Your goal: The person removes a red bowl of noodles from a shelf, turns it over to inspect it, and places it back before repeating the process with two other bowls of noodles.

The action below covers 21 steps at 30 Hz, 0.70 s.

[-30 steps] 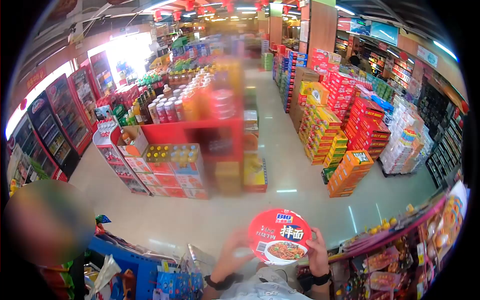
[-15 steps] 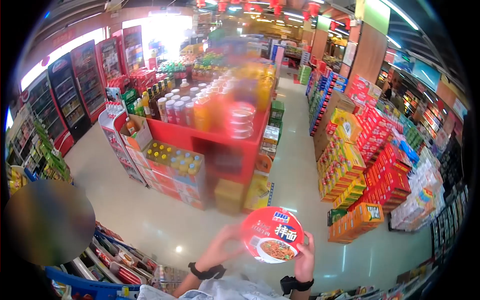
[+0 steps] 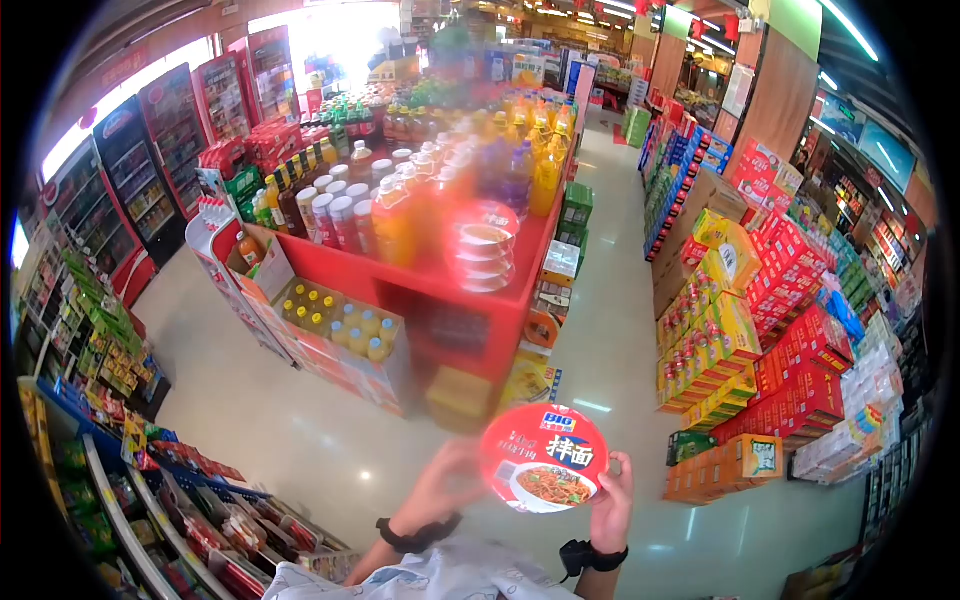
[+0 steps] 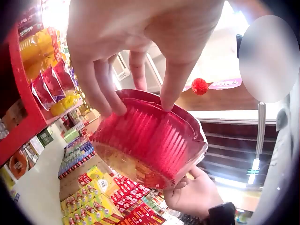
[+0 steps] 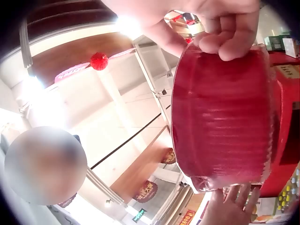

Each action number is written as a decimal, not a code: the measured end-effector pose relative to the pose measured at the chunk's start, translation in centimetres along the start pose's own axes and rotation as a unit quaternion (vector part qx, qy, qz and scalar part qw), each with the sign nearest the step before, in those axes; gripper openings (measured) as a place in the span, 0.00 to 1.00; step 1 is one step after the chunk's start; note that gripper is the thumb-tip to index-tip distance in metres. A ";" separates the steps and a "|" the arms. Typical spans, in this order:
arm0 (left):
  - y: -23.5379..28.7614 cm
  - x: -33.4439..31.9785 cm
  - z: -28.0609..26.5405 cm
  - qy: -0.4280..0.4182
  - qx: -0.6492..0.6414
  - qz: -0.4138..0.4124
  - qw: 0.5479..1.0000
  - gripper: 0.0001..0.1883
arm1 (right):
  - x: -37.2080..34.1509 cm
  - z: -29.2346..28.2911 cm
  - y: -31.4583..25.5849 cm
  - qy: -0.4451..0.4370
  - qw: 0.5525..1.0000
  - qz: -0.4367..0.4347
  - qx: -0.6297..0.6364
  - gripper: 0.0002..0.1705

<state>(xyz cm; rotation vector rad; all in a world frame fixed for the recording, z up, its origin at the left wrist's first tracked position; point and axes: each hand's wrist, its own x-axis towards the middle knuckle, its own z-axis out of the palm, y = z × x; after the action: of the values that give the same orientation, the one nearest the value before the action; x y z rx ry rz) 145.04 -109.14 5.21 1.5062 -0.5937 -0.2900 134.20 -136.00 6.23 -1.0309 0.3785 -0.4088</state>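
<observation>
A round red instant-noodle bowl [image 3: 545, 459] is held lid-up in front of the body, with the noodle picture facing the head camera. My right hand [image 3: 612, 505] grips its right edge; in the right wrist view, curled fingertips [image 5: 228, 46] press the red side wall [image 5: 220, 117]. At the bowl's left edge is my left hand [image 3: 440, 487], blurred. In the left wrist view, spread, fairly straight fingers [image 4: 104, 89] reach over the bowl's side [image 4: 154, 136]; whether they bear any weight I cannot tell.
Ahead stands a red display counter [image 3: 350, 276] with bottles and stacked noodle bowls [image 3: 485, 247]. Bottle cartons [image 3: 340, 335] are at its front. Stacked boxes [image 3: 790, 375] line the right side, with an aisle [image 3: 600, 300] between. Snack shelves [image 3: 160, 500] lie lower left, drink fridges [image 3: 140, 180] behind.
The head view has turned left, so the counter, aisle and box stacks sit differently and more of the left shelves shows. The bowl stays in front, slightly further left, with the right hand still gripping it.
</observation>
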 end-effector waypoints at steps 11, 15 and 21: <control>-1.8 22.9 -6.6 0.053 -0.007 0.115 0.992 0.22 | 19.1 9.9 -0.8 0.000 0.995 -0.089 -0.035 0.40; -1.1 29.0 -8.8 0.101 -0.140 -0.004 0.985 0.32 | 26.3 14.4 -1.6 -0.051 0.990 -0.119 -0.055 0.44; -2.4 36.0 -12.1 0.234 -0.134 0.109 0.957 0.32 | 36.5 21.1 -1.6 -0.132 0.978 -0.129 -0.095 0.44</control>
<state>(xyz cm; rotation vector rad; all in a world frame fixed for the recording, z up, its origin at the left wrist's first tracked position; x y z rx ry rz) 181.67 -118.18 10.04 1.1774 -0.3177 0.1536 175.68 -139.20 13.39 -1.3103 0.0442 -0.4674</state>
